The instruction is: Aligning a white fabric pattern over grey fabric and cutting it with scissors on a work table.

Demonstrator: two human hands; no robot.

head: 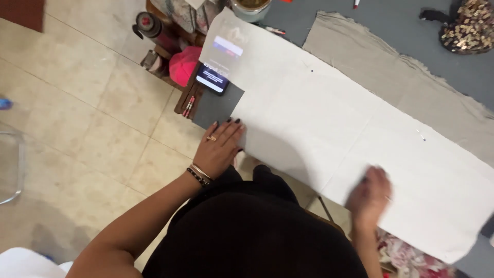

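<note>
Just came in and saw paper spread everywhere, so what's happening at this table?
A person leans over the table with both hands flat on a large white paper sheet lying over grey fabric. The left hand presses its near corner; the right hand, blurred, rests further along. A lit phone lies nearby.

left hand [220,146], right hand [369,195], flat on white fabric [319,123]

Single head view, steeply downward, close over table edge [216,110]
</note>
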